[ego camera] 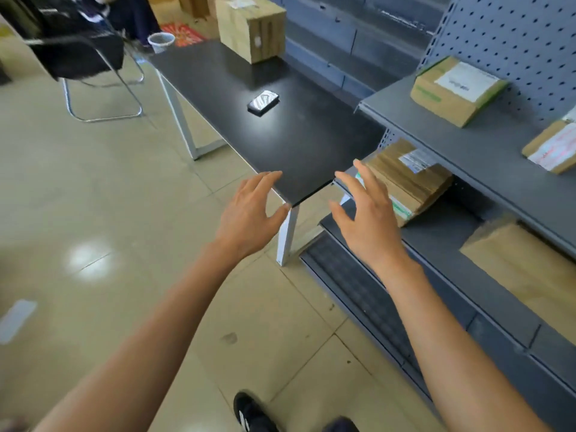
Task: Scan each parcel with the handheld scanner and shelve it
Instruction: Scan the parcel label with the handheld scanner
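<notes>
A tall cardboard parcel stands at the far end of the black table. The handheld scanner, small, dark and shiny, lies flat in the middle of the table. My left hand and my right hand hover side by side near the table's front corner, fingers spread and holding nothing. On the grey shelving to the right lie several parcels: one on the upper shelf, another at its right edge, one on the middle shelf just behind my right hand, one lower down.
A black chair with a metal frame stands at the left rear. A white waste bin sits on the floor behind the table. The tiled floor stretches out to the left. My shoe shows at the bottom.
</notes>
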`<state>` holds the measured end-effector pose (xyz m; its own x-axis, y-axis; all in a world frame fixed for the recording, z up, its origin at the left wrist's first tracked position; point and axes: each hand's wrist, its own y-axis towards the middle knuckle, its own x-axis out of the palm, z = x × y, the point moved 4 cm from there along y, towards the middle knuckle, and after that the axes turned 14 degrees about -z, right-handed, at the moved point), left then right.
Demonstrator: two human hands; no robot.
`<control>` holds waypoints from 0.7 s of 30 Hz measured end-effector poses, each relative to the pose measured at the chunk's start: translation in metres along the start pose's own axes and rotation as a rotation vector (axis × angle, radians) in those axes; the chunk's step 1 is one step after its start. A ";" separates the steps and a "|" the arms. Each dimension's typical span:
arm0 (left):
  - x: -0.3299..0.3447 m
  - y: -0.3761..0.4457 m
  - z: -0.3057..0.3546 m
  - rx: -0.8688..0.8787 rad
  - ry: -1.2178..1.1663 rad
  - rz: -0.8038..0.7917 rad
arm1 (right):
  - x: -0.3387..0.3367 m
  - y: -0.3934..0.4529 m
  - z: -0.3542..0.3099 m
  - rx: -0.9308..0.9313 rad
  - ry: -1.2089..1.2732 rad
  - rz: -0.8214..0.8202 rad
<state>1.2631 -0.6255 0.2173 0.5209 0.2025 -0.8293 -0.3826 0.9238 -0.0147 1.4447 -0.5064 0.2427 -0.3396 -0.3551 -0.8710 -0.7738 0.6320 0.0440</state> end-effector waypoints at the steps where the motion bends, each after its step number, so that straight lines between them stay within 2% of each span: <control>1: -0.013 -0.005 -0.012 -0.019 -0.004 0.012 | 0.006 0.009 -0.014 -0.012 0.000 -0.018; 8: -0.073 -0.012 -0.088 -0.138 -0.028 0.098 | 0.043 0.075 -0.080 -0.076 0.062 -0.084; 21: -0.114 0.107 -0.142 -0.244 0.034 0.129 | 0.053 0.241 -0.088 -0.190 0.033 -0.112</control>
<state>1.0543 -0.5959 0.2308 0.4316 0.2991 -0.8511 -0.6188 0.7847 -0.0380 1.1934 -0.4333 0.2501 -0.2606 -0.4400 -0.8593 -0.8934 0.4473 0.0419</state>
